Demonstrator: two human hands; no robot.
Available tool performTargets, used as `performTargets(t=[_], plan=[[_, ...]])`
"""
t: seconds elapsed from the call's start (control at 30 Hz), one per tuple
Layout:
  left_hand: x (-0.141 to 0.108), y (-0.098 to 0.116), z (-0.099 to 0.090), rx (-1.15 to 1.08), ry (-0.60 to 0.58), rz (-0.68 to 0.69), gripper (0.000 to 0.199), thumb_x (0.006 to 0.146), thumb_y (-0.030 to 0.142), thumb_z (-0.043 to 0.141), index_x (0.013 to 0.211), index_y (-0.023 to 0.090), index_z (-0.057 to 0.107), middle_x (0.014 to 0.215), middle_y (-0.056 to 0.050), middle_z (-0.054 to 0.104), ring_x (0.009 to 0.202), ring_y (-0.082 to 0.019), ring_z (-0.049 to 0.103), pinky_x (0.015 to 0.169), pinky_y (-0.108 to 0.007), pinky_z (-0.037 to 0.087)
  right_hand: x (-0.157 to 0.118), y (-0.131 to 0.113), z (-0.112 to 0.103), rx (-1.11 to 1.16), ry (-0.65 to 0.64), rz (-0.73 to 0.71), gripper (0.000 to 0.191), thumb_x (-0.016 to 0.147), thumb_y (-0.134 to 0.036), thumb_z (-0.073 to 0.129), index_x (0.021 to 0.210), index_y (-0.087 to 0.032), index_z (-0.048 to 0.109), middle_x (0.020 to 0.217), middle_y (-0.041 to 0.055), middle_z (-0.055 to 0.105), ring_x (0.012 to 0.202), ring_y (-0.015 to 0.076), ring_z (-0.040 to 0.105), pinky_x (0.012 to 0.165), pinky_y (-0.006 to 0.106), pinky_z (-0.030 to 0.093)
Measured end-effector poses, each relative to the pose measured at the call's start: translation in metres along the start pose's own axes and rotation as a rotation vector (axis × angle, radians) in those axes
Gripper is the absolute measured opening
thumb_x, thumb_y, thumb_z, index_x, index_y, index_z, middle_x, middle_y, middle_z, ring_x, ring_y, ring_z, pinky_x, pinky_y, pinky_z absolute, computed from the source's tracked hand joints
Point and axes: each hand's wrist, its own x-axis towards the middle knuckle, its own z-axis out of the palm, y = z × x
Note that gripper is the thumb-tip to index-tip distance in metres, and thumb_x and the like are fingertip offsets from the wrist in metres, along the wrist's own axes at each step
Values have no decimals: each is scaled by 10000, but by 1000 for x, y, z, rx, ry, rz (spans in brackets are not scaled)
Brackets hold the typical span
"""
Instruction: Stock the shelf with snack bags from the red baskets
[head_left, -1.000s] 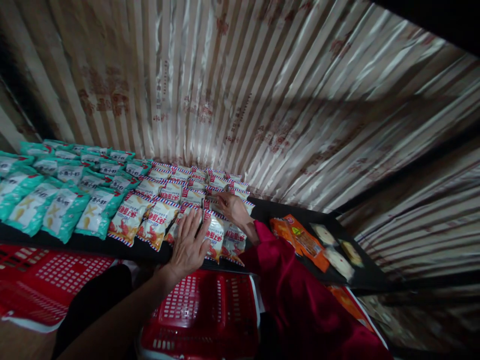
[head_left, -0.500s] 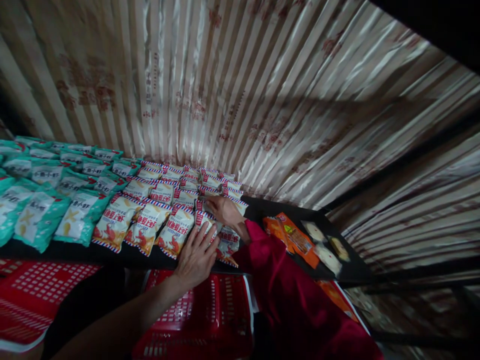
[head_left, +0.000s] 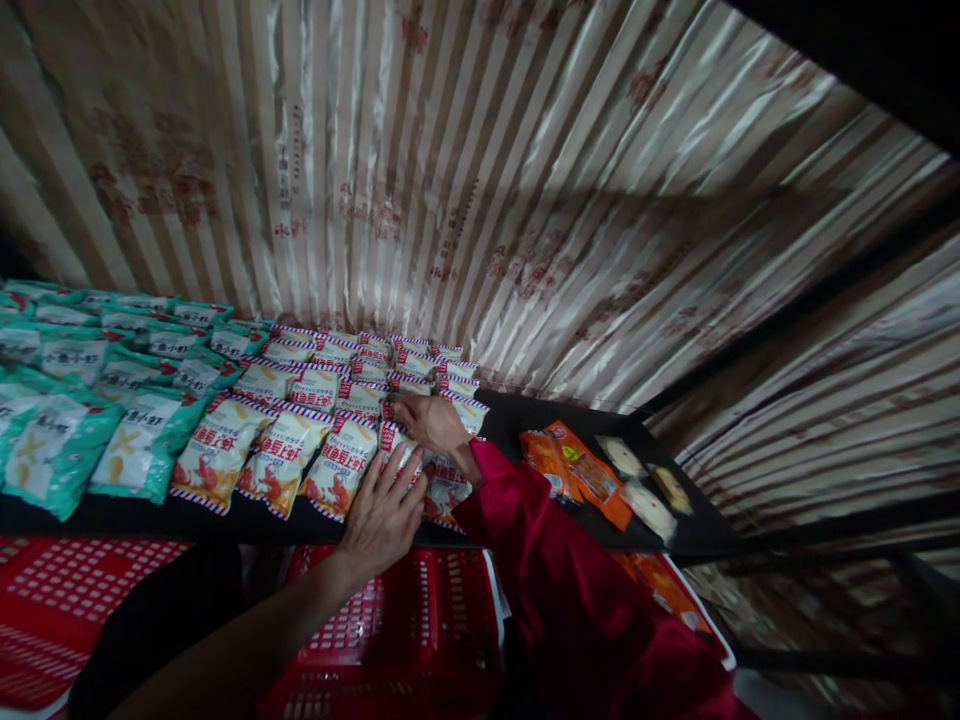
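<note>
Head view, left hand [head_left: 382, 510] low centre, fingers slightly spread over a striped-edge snack packet [head_left: 396, 450], right hand [head_left: 431, 422] beside it, fingers curled (grip unclear), teal packets [head_left: 146, 440] at left.

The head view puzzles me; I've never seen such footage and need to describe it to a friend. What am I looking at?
No robot here: a camera on a person's head looks down past two bare hands. On the black surface lie teal packets, white packets with striped edges and, farther right, orange packaging. The left hand rests on a front striped packet; the right hand touches those just behind. Whether it grips one is unclear.
</note>
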Motion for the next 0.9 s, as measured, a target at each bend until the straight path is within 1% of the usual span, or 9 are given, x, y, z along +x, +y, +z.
performTargets(t=[0.07,0.13,0.27,0.33,0.5,0.63,0.7,0.77,0.9], plan=[[0,0,0,-4,-2,-4,334,869,264,507,1176,183,611,1429,-87,452,1401,-289,252,1142,-500,244,0,5,1,25,13,-17,390,981,-363,304,974,-208,661,944,59,714,812,155,648,675,235,397],[0,0,1,-8,-7,-6,352,871,270,507,1201,188,598,1443,-85,433,1401,-293,250,1140,-502,243,3,9,2,43,61,-27,375,983,-333,305,991,-194,653,961,65,707,850,153,639,711,232,407],[-1,1,2,-6,-4,-6,363,874,278,504,1216,191,589,1452,-83,419,1400,-297,251,1139,-503,239,14,13,5,64,165,-84,346,982,-259,309,1066,-145,625,1053,96,680,989,159,600,873,241,402],[-1,1,3,-3,-2,-11,354,873,279,503,1203,195,597,1444,-80,432,1398,-295,257,1137,-500,242,21,12,8,71,160,-106,342,982,-251,307,1095,-133,608,1081,105,671,1018,164,591,913,252,392],[-1,1,5,2,-4,-21,329,871,283,494,1157,184,624,1406,-85,482,1381,-289,298,1141,-491,232,29,1,14,77,96,-69,356,992,-290,276,1109,-148,581,1079,106,673,982,175,615,854,268,418],[-1,1,5,6,4,-23,324,871,286,496,1149,182,628,1385,-88,506,1375,-282,312,1146,-483,219,29,-2,14,79,86,-67,364,996,-300,260,1124,-163,572,1101,96,668,1009,167,610,862,260,412],[-1,1,6,8,2,-25,324,870,294,501,1146,185,630,1392,-88,498,1377,-283,310,1147,-486,214,28,-2,14,77,101,-37,385,996,-329,247,1138,-169,566,1083,94,672,1001,174,611,851,271,420],[-1,1,6,12,-1,-26,325,865,294,509,1150,193,628,1407,-80,481,1380,-283,302,1151,-487,204,30,1,14,52,144,4,412,992,-367,237,1146,-168,563,1077,105,670,1011,196,602,861,302,419],[-2,0,7,25,-9,-31,366,859,301,522,1207,215,598,1452,-55,423,1386,-275,291,1158,-479,184,42,12,14,-26,267,147,431,971,-431,283,1216,-178,531,1195,140,613,1144,254,519,975,412,353]])
